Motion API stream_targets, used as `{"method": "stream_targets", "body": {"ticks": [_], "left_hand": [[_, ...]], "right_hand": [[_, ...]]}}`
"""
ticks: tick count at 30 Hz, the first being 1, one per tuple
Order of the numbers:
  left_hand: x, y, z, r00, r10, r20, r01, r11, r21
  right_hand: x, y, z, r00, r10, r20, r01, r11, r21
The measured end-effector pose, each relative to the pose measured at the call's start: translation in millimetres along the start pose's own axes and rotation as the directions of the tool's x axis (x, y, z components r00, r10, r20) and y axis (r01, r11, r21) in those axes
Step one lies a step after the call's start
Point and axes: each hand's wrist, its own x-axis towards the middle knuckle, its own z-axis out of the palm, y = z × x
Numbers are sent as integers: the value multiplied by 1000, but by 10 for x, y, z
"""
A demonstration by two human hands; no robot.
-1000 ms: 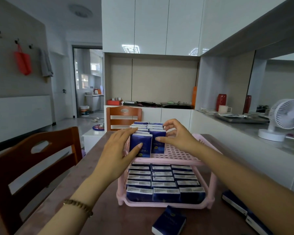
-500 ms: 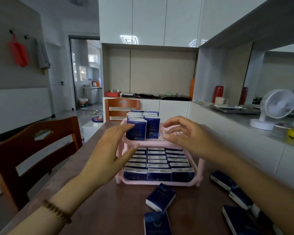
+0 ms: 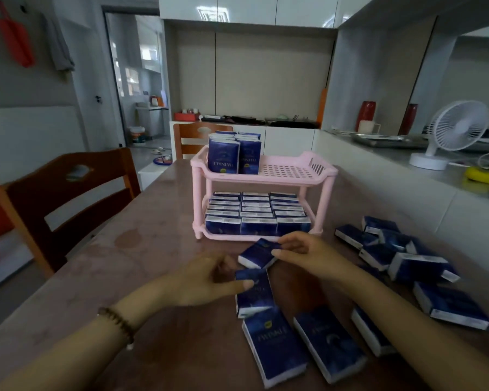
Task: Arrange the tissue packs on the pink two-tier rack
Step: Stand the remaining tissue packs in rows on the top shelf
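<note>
The pink two-tier rack [image 3: 294, 179] stands on the brown table. Its lower tier is packed with rows of dark blue tissue packs [image 3: 256, 211]. Two rows of upright packs [image 3: 233, 156] fill the left part of the upper tier. In front of the rack, my right hand [image 3: 308, 256] pinches one loose pack [image 3: 256, 256] between thumb and fingers. My left hand [image 3: 209, 280] grips the top end of another pack [image 3: 253, 294] lying on the table.
Several loose packs lie near the front edge [image 3: 299, 345] and in a heap at the right [image 3: 401, 255]. Wooden chairs stand at the left [image 3: 68, 193] and behind the rack. A white fan [image 3: 452, 134] sits on the right counter.
Both hands left the upper tier and came down to the table in front of the rack, where each took hold of a loose pack. The view tilted downward.
</note>
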Motion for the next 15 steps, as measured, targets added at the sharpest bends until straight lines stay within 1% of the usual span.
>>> {"method": "stream_targets", "body": {"ticks": [2, 4, 7, 9, 11, 13, 15], "left_hand": [[8, -35, 27, 1000, 15, -12, -15, 1000, 22], [8, -80, 44, 1000, 14, 0, -14, 999, 32], [14, -164, 47, 1000, -12, 4, 12, 1000, 1], [17, -227, 50, 999, -47, 6, 47, 997, -60], [15, -250, 83, 997, -71, 31, 75, 985, -158], [18, -230, 110, 997, -57, 59, 70, 962, -263], [19, -236, 65, 999, -15, 47, 30, 945, -325]], "right_hand": [[29, 41, 43, 996, 55, -66, -55, 998, 7], [43, 39, 79, 990, 98, -102, -98, 995, -3], [52, -2, 125, 985, 147, -92, -153, 986, -59], [67, -30, 194, 988, 131, -80, -140, 982, -129], [106, -13, 259, 990, 87, -107, -109, 970, -219], [125, 6, 296, 989, 76, -128, -101, 974, -201], [117, 20, 298, 990, 75, -122, -90, 988, -123]]}}
